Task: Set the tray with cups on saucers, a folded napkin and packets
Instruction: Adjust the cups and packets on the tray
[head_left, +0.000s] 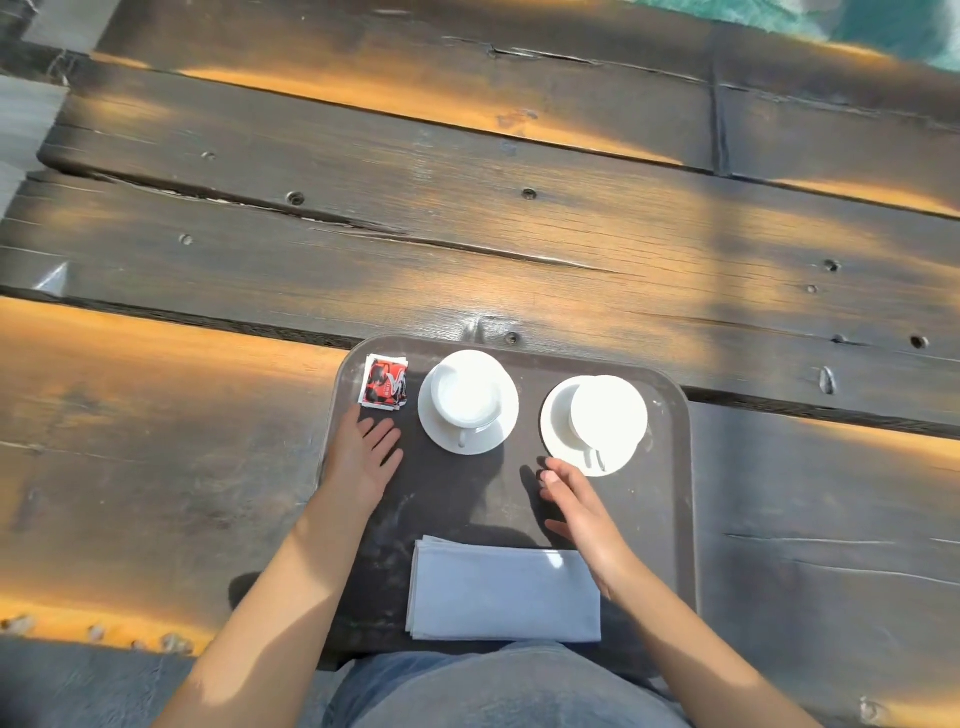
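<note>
Head view has the tray (670, 519) basically set on the counter (467, 234): packets (384, 383) far left, both cups on saucers, napkin (504, 592) near, so with the left hand (363, 457) and right hand (576, 512) both loose and empty, I'd just nudge the right cup (608, 413) to center on its saucer (558, 441).

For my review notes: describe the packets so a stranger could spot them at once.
Find the dark tray on the plank table. In its far left corner, beside the left cup, lie the packets: a small red, black and white stack, the only coloured thing there.
</note>
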